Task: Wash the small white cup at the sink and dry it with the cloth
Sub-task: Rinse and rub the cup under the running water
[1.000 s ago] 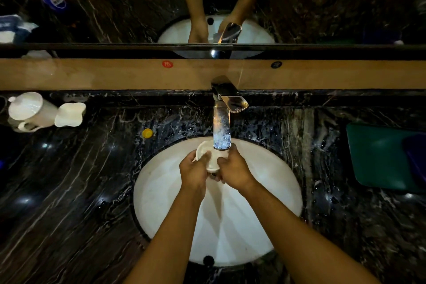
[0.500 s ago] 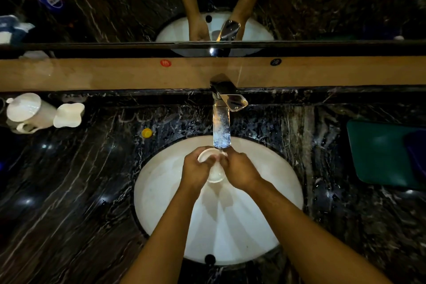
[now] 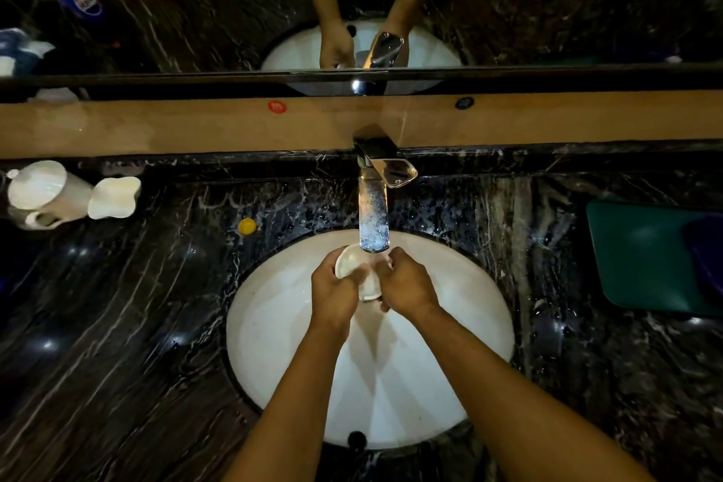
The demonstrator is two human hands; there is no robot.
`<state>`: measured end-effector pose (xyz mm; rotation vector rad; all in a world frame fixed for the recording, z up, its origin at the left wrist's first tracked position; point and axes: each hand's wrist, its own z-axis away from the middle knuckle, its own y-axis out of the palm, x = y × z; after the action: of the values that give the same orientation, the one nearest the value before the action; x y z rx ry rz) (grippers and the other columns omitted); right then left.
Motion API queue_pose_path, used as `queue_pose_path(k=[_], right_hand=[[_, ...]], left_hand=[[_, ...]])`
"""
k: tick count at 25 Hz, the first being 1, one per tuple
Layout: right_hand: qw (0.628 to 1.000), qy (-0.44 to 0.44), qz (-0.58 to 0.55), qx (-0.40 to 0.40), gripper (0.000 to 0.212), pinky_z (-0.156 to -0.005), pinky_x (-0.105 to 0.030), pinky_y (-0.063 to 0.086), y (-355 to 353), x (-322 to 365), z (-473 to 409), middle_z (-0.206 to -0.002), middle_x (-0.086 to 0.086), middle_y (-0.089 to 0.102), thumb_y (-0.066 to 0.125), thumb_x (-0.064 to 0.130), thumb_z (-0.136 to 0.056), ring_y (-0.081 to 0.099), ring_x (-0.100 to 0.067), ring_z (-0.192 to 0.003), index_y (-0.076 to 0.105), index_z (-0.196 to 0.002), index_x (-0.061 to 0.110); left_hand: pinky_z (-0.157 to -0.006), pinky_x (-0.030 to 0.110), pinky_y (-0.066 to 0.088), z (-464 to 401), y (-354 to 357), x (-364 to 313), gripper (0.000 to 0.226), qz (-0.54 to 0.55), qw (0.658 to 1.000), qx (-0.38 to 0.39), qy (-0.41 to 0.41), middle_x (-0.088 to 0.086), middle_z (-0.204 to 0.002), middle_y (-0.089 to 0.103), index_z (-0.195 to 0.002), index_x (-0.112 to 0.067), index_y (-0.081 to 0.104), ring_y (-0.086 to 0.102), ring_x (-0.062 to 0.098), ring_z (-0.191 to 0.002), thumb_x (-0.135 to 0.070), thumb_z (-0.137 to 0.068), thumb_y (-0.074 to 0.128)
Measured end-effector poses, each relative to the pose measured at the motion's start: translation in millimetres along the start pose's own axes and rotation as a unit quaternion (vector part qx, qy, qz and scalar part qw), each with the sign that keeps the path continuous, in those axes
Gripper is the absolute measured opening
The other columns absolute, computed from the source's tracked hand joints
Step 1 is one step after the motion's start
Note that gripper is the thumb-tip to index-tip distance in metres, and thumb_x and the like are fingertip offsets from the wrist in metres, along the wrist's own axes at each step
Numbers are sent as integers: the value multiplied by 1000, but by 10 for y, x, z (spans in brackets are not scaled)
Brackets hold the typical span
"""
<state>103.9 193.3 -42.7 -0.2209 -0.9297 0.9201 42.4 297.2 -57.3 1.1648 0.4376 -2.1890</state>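
The small white cup point(image 3: 358, 270) is tilted on its side just under the spout of the chrome faucet point(image 3: 374, 207), over the white oval sink point(image 3: 274, 344). My left hand point(image 3: 332, 293) grips its rim side, thumb over the mouth. My right hand point(image 3: 407, 286) holds its base side, fingers curled around it. Both hands hide most of the cup's body. Whether water runs from the spout I cannot tell. A dark blue cloth point(image 3: 706, 258) lies on a green mat point(image 3: 641, 258) at the far right.
On the black marble counter point(image 3: 117, 344), a white lidded jug point(image 3: 43, 194) and a white dish point(image 3: 113, 196) stand at the far left. A small yellow cap point(image 3: 247, 225) lies left of the faucet. A mirror point(image 3: 195, 31) behind shows my arms.
The cup has shifted a little in my hands under the spout, its mouth turning more to the left. Both hands stay close together on it.
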Motion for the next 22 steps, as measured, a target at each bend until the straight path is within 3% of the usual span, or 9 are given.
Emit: queue_pose_path(k=[3,7,9,12,15,17,20,22], right_hand=[[989,-52,140,-23,41,-67,-33,50,-52,3,-28,-101,-12,73,42,48,-101,67,-29,-83,65,-104,14],[992,-114,47,37,32,-76,-34,52,-64,21,19,-115,-16,70,42,25,-102,66,-30,-95,55,-129,13],[990,-120,-11,72,38,-78,-30,49,-40,1,44,-121,-13,68,41,14,-99,63,-25,-95,51,-136,18],[990,-64,-104,74,41,-62,-33,55,13,15,39,-120,-13,65,41,5,-94,68,-30,-89,47,-134,16],[985,-2,-168,27,18,-43,-29,54,31,43,29,-103,-11,67,47,13,-99,71,-24,-65,45,-118,12],[992,4,-127,-10,20,-45,-33,58,7,36,22,-91,-9,69,49,30,-103,71,-25,-55,46,-109,11],[996,-37,64,-39,37,-67,-40,60,-41,8,-17,-94,-11,72,49,47,-99,72,-32,-78,53,-105,11],[990,-57,127,-26,41,-73,-39,57,-60,15,-32,-100,-13,72,47,49,-99,69,-32,-88,59,-109,11]], left_hand=[[-83,53,62,-47,-31,-27,36,-38,999,0,0,7,-95,78,-93,-25,76,73,33,-93,5,-91,56],[-71,33,63,-47,-42,-58,29,-26,999,37,-14,3,-90,80,-90,-21,80,75,27,-88,3,-90,63],[-66,28,59,-32,-39,-65,27,10,999,4,-33,1,-86,79,-87,-22,78,73,25,-85,2,-89,67],[-58,33,58,5,-52,-41,22,97,991,-30,-88,13,-99,74,-103,-10,71,72,30,-84,7,-89,66],[-48,35,58,52,-45,-28,33,140,985,-11,-99,12,-94,76,-112,-8,68,75,26,-66,14,-90,58],[-51,38,60,60,-29,-19,30,108,991,-4,-80,7,-88,78,-111,-10,70,76,24,-65,10,-92,58],[-67,44,63,19,-23,-33,27,21,999,-11,-24,2,-93,78,-98,-24,74,75,26,-85,-2,-98,59],[-68,35,62,-24,-40,-52,37,-21,1000,-4,7,-3,-88,79,-86,-33,78,74,21,-86,-2,-96,60]])
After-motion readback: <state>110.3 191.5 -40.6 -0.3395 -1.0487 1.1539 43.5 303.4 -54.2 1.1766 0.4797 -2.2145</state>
